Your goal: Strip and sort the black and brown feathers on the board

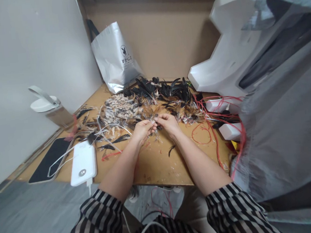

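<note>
My left hand (144,129) and my right hand (168,124) meet over the front of the table, fingertips almost touching. Both are closed in a pinch on a small bunch of brown feathers (150,113), whose tips fan out away from me. The quill ends between my fingers are too small to make out. Just beyond lie a heap of pale, fluffy feathers (119,111) and a row of long black feathers (169,89). More brown feathers (189,111) lie to the right of my right hand.
At left are a white power bank (83,163) with a cable, a dark phone (51,159) and a lidded bottle (57,113). A silver bag (117,58) leans at the back. Red cords (215,140) tangle around white plugs (231,131) at right, beside grey cloth (287,118).
</note>
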The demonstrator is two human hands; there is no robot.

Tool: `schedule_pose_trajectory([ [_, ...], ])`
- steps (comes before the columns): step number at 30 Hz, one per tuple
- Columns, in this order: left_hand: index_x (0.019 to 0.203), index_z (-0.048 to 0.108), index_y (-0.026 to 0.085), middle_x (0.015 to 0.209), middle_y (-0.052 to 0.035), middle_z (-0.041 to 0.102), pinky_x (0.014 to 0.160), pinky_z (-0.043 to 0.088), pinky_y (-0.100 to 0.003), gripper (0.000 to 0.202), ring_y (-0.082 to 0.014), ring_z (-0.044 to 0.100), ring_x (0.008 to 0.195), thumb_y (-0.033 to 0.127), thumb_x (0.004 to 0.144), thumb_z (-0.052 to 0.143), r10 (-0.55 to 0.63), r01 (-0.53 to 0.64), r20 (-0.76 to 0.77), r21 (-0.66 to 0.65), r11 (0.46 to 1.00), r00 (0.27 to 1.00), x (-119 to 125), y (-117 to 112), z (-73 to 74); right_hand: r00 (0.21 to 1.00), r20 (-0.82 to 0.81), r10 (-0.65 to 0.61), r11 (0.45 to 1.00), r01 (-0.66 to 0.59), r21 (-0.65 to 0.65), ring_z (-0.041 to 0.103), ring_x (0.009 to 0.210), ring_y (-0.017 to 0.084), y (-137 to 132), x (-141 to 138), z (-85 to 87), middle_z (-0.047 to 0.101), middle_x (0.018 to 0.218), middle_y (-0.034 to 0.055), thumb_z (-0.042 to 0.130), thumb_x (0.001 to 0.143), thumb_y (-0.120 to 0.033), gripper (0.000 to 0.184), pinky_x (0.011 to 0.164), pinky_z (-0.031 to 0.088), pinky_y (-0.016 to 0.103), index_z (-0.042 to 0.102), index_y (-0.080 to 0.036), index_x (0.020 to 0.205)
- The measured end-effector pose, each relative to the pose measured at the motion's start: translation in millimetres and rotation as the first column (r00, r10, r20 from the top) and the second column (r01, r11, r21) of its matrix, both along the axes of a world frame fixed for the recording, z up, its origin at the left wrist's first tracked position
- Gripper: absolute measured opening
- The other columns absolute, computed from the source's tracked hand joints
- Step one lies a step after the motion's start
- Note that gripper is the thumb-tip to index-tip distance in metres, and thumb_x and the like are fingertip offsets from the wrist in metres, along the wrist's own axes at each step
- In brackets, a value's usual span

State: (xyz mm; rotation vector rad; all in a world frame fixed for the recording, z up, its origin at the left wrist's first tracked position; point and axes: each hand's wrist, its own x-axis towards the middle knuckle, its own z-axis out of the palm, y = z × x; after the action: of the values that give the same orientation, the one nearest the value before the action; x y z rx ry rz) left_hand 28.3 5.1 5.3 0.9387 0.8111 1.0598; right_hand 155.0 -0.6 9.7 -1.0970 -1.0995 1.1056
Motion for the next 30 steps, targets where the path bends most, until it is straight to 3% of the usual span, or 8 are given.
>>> schedule_pose_trajectory([
  [8,0.061,0.062,0.01,0.052,-0.0027,0.058,0.042,0.037,-0.016,0.028,-0.0054,0.05,0.043,0.035,0.06,0.073,-0.029,0.033,-0.072,0.044,0.998,0.997,-1,3,-4.2,0.998,-0.059,0.022,1.0,-0.023,-0.018,0.045,0.048,0.008,3,2,-5.4,0.055,0.053,-0.0039,0.069,0.056,-0.04,0.026,0.048,0.033,0.02,0.06,-0.017,0.064],
  [13,0.068,0.063,0.01,0.059,-0.0028,0.061,0.039,0.035,-0.015,0.025,-0.004,0.049,0.043,0.032,0.06,0.074,0.057,-0.056,-0.033,0.038,0.998,0.998,-1,5,-3.6,0.979,0.185,-0.088,0.996,0.086,0.016,0.044,0.049,0.008,10,21,-9.9,0.057,0.055,-0.0022,0.064,0.06,-0.037,0.022,0.051,0.035,0.022,0.064,-0.016,0.068],
  [15,0.07,0.064,0.01,0.063,-0.0034,0.063,0.04,0.035,-0.014,0.024,-0.0035,0.05,0.045,0.03,0.062,0.073,0.085,-0.085,0.007,0.012,0.996,0.996,-2,6,-3.3,0.897,0.419,-0.139,0.99,0.132,0.046,0.045,0.051,0.01,12,31,-13.5,0.058,0.055,-0.0014,0.06,0.063,-0.034,0.019,0.053,0.034,0.022,0.063,-0.015,0.063],
  [18,0.074,0.064,0.01,0.065,-0.0034,0.063,0.04,0.035,-0.013,0.022,-0.0032,0.052,0.047,0.027,0.063,0.072,0.105,-0.103,0.054,-0.03,0.994,0.993,-3,8,-4.2,0.689,0.702,-0.178,0.98,0.186,0.066,0.047,0.054,0.011,13,42,-17.4,0.058,0.057,-0.0004,0.056,0.067,-0.032,0.018,0.053,0.032,0.022,0.064,-0.017,0.061],
  [20,0.075,0.064,0.01,0.065,-0.0031,0.063,0.04,0.036,-0.013,0.021,-0.0033,0.052,0.047,0.026,0.064,0.072,0.109,-0.106,0.067,-0.043,0.993,0.992,-3,8,-4.9,0.562,0.804,-0.195,0.973,0.217,0.084,0.048,0.056,0.012,12,42,-17.8,0.06,0.06,0.0005,0.055,0.067,-0.031,0.017,0.054,0.031,0.023,0.064,-0.018,0.063],
  [22,0.075,0.064,0.01,0.064,-0.003,0.063,0.04,0.036,-0.013,0.02,-0.0034,0.052,0.047,0.026,0.065,0.071,0.11,-0.106,0.071,-0.05,0.993,0.991,-3,9,-5.4,0.489,0.851,-0.193,0.97,0.226,0.09,0.048,0.056,0.012,9,38,-17.1,0.06,0.061,0.0012,0.056,0.067,-0.033,0.017,0.054,0.03,0.023,0.065,-0.019,0.064],
  [27,0.077,0.064,0.01,0.065,-0.0031,0.063,0.039,0.036,-0.012,0.021,-0.0033,0.052,0.047,0.025,0.064,0.072,0.098,-0.094,0.069,-0.059,0.994,0.993,-3,8,-7.3,0.468,0.865,-0.181,0.977,0.186,0.104,0.048,0.056,0.013,7,26,-17.2,0.06,0.061,0.0016,0.055,0.068,-0.035,0.018,0.053,0.029,0.023,0.064,-0.02,0.063],
  [30,0.078,0.065,0.01,0.065,-0.0033,0.063,0.04,0.037,-0.012,0.022,-0.0034,0.053,0.047,0.025,0.064,0.072,0.089,-0.085,0.069,-0.055,0.995,0.994,-3,10,-9.6,0.517,0.833,-0.195,0.974,0.198,0.106,0.047,0.055,0.012,9,26,-18.6,0.059,0.059,0.0014,0.053,0.069,-0.03,0.017,0.053,0.03,0.023,0.064,-0.018,0.061],
])
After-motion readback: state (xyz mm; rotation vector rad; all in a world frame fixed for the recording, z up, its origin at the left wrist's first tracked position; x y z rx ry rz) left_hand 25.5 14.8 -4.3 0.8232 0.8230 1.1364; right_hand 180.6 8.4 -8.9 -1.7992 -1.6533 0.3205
